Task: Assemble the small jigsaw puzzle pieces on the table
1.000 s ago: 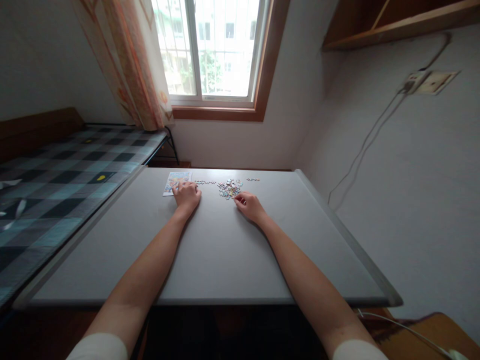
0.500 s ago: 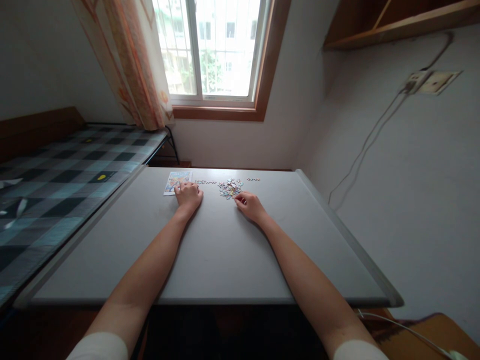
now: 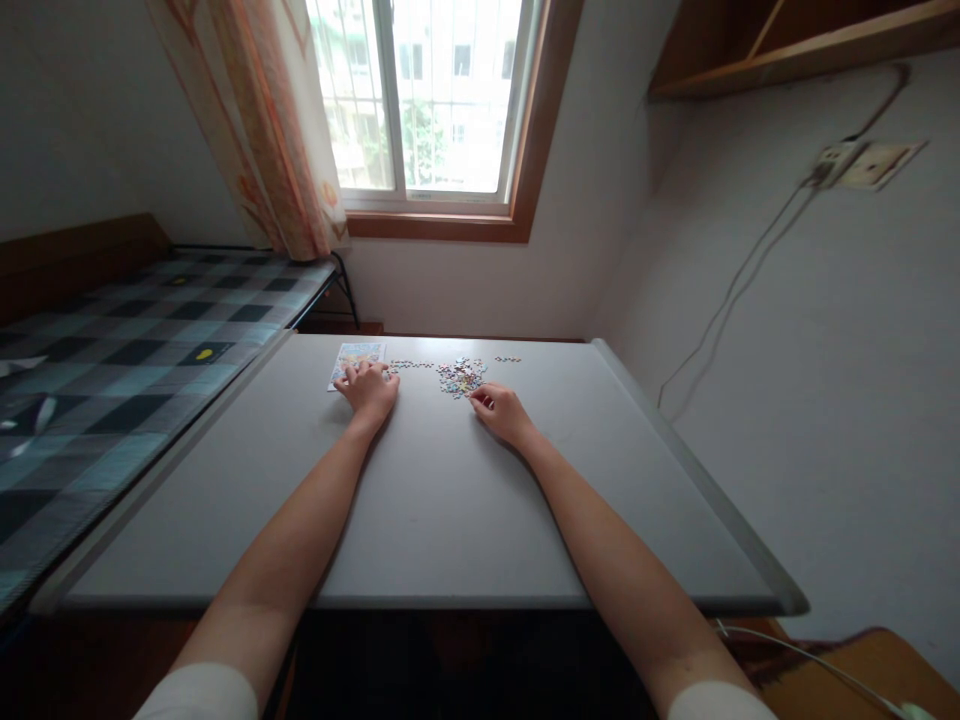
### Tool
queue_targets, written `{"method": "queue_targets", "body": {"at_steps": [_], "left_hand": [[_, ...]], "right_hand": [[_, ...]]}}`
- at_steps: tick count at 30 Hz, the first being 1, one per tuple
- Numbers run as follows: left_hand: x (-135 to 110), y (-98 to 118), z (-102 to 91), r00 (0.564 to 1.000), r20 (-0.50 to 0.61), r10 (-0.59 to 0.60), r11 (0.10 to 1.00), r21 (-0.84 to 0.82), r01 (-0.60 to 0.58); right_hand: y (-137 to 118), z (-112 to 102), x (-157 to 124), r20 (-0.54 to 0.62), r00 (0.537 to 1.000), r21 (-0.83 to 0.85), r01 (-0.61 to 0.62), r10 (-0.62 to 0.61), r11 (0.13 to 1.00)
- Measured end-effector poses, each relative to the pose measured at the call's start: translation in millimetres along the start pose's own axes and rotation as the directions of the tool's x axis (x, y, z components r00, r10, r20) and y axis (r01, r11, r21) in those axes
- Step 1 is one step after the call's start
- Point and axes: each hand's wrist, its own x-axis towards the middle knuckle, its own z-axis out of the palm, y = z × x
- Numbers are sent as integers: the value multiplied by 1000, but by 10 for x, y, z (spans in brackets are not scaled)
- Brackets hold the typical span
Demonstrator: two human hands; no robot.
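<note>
My left hand [image 3: 367,390] lies with fingers spread over the lower right part of a small printed picture sheet [image 3: 361,351], hiding some of it. A heap of small, many-coloured jigsaw pieces [image 3: 461,376] lies at the far middle of the table. At the heap's near right edge is my right hand [image 3: 501,410], its thumb and fingertips pinched together. What sits between those fingertips is too small to make out. A row of joined jigsaw pieces [image 3: 412,364] runs between the sheet and the heap. Another short strip of pieces [image 3: 508,359] is right of the heap.
The white table [image 3: 450,510] has a raised grey rim along its right side. A bed with a checked cover [image 3: 150,330] stands on the left. Behind the table are a window [image 3: 450,100] and a curtain [image 3: 277,130]. A cable [image 3: 739,270] hangs on the right wall.
My left hand has shifted slightly to the left over the picture sheet, its fingers spreading more. My right hand stays almost in place beside the heap.
</note>
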Motion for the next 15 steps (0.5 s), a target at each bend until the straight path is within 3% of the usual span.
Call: {"method": "queue_targets", "body": {"at_steps": [4, 8, 10, 12, 15], "left_hand": [[19, 43, -21, 999, 15, 41, 999, -13, -41], [-27, 162, -48, 964, 178, 198, 980, -67, -189], [-78, 223, -49, 896, 250, 366, 929, -150, -338], [-135, 271, -41, 797, 304, 521, 853, -223, -473], [-196, 317, -29, 718, 328, 614, 789, -261, -556]], "right_hand": [[1, 1, -1, 6, 1000, 2, 3, -3, 1000], [12, -3, 11, -17, 999, -42, -36, 35, 998], [28, -11, 21, -68, 994, -76, -86, 80, 993], [48, -22, 29, -122, 985, -101, -138, 125, 985], [80, -32, 27, -156, 973, -131, -191, 170, 973]]}}
